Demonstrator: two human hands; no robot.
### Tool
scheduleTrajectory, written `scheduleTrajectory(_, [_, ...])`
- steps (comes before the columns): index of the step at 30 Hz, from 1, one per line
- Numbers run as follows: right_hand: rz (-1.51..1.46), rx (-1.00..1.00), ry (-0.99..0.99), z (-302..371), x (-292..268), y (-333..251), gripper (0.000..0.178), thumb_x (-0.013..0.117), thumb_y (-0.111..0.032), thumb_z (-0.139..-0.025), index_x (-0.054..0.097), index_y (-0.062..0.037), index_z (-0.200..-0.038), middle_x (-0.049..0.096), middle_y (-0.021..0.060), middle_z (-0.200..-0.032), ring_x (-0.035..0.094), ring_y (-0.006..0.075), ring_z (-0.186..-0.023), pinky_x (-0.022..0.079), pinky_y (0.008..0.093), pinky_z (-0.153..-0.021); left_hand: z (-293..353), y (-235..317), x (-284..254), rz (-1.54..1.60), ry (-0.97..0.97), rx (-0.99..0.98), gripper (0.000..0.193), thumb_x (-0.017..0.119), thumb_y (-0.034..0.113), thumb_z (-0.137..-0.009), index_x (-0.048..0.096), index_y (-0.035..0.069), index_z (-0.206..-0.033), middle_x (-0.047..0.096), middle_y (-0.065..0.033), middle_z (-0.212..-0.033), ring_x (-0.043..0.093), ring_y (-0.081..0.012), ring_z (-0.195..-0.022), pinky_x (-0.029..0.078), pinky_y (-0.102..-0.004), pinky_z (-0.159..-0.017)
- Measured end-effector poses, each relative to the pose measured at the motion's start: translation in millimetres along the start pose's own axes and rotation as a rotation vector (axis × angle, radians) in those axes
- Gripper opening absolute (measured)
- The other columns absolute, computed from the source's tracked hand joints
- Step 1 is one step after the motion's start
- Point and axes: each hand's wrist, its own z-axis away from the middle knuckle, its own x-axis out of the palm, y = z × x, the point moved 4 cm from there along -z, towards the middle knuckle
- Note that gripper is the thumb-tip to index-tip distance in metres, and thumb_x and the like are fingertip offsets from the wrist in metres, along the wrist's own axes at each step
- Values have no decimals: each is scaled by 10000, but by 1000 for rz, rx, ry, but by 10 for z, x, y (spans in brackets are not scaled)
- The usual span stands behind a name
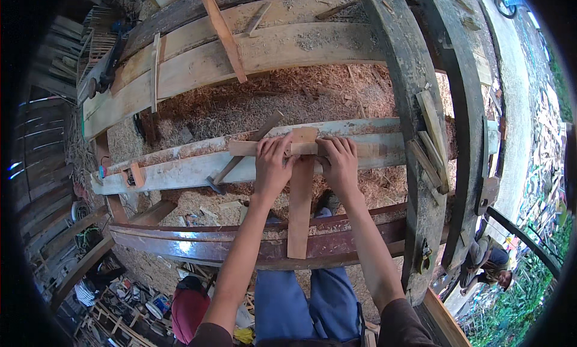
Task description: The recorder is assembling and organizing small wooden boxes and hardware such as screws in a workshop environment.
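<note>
Both my hands are closed on a short wooden crosspiece (303, 148) lying crosswise over an upright-running wooden board (300, 208). My left hand (275, 166) grips it left of the crossing. On the other side, my right hand (340, 165) pinches it with thumb and fingers. The board's near end rests over a dark red beam (252, 245), and its far end shows just beyond the crosspiece. Left of my left hand, a hammer (231, 166) lies slanted across a pale beam (174, 171), its head toward me. Where the two wooden pieces meet is partly hidden by my fingers.
Two thick weathered beams (415, 118) run along the right, with loose wood offcuts (431, 142) on one. Long planks (306, 43) with a reddish stick (225, 37) lie at the back. Shavings cover the ground. Another person (490, 266) is at the lower right.
</note>
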Motion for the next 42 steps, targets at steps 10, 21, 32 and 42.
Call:
scheduleTrajectory(10, [-2, -17, 10, -2, -61, 5, 381, 720, -73, -818, 650, -83, -1193, 629, 99, -1211, 576, 326, -1159, 425, 464, -1026, 3, -47, -166, 191, 51, -24, 556, 829, 105, -777, 629, 113, -1297, 681, -79, -1208, 603, -282, -1207, 435, -463, -1071])
scheduleTrajectory(21, [121, -55, -10, -54, -82, -42, 343, 659, -70, -873, 658, -107, -1214, 646, 99, -1194, 576, 316, -1187, 406, 461, -1048, -116, -137, -286, 75, 1, 70, 202, 686, 165, -935, 715, 124, -1131, 701, -25, -1143, 607, -249, -1189, 344, -474, -1143])
scheduleTrajectory(32, [225, -5, 3, -33, -5, -25, 415, 632, -38, -877, 658, -111, -1285, 644, 101, -1242, 552, 326, -1223, 371, 482, -1080, -168, -115, -333, -9, -131, -21, 606, 787, 253, -880, 537, 156, -1423, 452, -108, -1521, 391, -335, -1430, 276, -552, -1188])
scheduleTrajectory(42, [148, -73, 21, -43, -41, -272, 417, 621, -41, -890, 619, -140, -1295, 581, 112, -1334, 508, 305, -1286, 324, 515, -1114, 632, -739, -407, -73, 429, -171, 702, 767, 29, -854, 434, 128, -1464, 328, -216, -1551, 413, -427, -1375, 389, -538, -1098])
